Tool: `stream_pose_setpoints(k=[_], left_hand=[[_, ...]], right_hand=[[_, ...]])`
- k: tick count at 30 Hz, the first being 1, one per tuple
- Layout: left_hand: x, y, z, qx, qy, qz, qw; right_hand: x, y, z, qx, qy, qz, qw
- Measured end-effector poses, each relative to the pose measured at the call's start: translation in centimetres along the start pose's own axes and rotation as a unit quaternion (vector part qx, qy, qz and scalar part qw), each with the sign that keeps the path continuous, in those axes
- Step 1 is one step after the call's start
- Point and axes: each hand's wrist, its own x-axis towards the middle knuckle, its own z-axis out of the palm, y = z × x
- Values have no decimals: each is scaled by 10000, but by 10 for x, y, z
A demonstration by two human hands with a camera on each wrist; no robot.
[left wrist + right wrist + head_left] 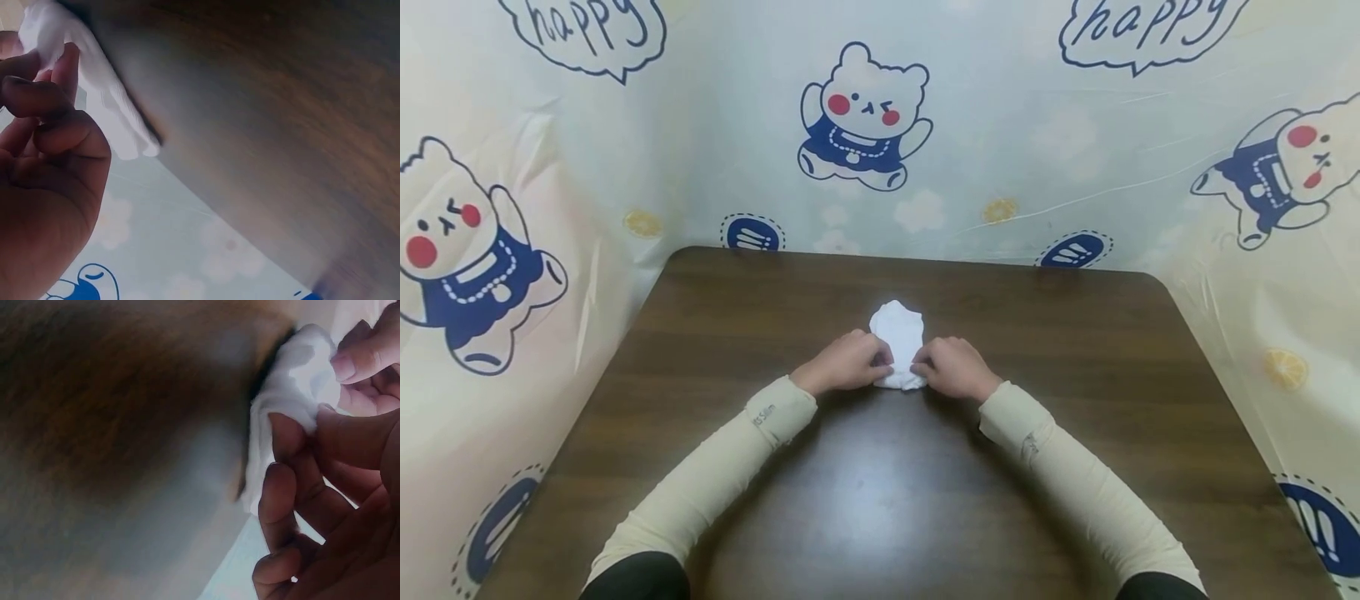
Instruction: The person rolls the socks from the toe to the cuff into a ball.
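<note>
A small piece of soft white cloth (898, 337) lies on the table in front of me, longer away from me than it is wide. Its near end is bunched up between my two hands. My left hand (852, 360) pinches the left near corner between thumb and fingers. On the opposite corner, my right hand (958, 367) pinches the fabric the same way. In the left wrist view, the cloth (115, 112) shows soft layered folds at its far end. The right wrist view shows the cloth's near edge (281, 394) curled up, with both thumbs close together at it.
The brown wooden table (737, 300) has rounded far corners. Behind it and along both sides hangs a pale curtain (985, 108) printed with cartoon bears. Light-coloured sleeves (700, 475) cover both forearms.
</note>
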Motion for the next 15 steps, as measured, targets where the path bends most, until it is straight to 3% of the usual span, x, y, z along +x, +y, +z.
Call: stream_pose_setpoints(k=[4, 8, 12, 15], left_hand=[[2, 0, 4, 145, -120, -96, 9998], [4, 2, 5, 267, -25, -250, 9993], [4, 3, 7, 555, 209, -83, 9982], [3, 4, 8, 940, 271, 282, 9948]], right_hand=[[2, 0, 3, -214, -121, 353, 9991], [4, -1, 5, -598, 29, 375, 9975], [4, -1, 6, -1007, 409, 32, 9941], [2, -2, 8, -1306, 765, -653, 9863]])
